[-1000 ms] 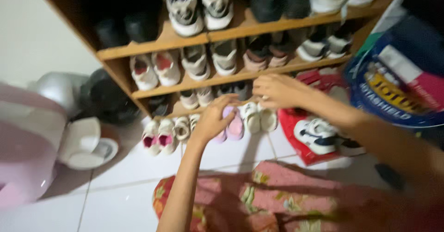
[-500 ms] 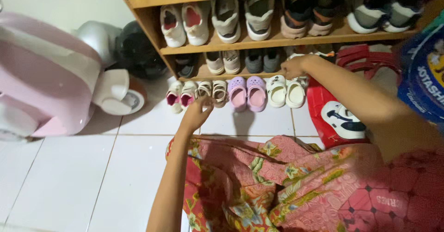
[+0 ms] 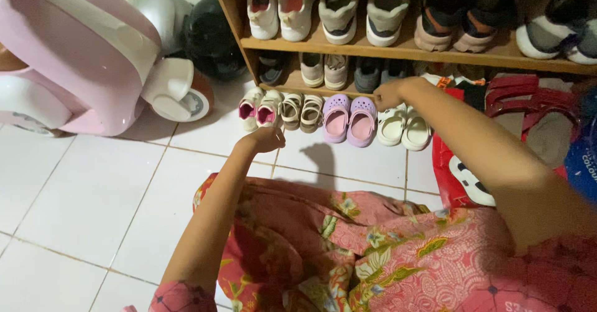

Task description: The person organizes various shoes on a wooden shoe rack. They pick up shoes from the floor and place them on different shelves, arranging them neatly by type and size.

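Note:
My left hand [image 3: 266,139] hovers over the white tiled floor, fingers curled, just in front of a pair of small white and pink shoes [image 3: 259,107] and beige strapped sandals [image 3: 301,110]. It holds nothing I can see. My right hand [image 3: 388,93] reaches to the foot of the wooden shoe rack [image 3: 398,49], closed near a pair of white clogs [image 3: 403,127]; whether it grips one is unclear. Purple clogs [image 3: 347,118] sit between the two hands. All these small shoes stand in a row on the floor.
A pink and white ride-on toy [image 3: 93,57] stands at left, a dark helmet [image 3: 211,38] behind it. Rack shelves hold several sneakers. A red bag [image 3: 472,162] lies at right. My patterned red skirt [image 3: 348,250] covers the foreground.
The view has tilted down and drawn back. My left hand has pulled away from the shoes toward me. My right hand stays by the white clogs.

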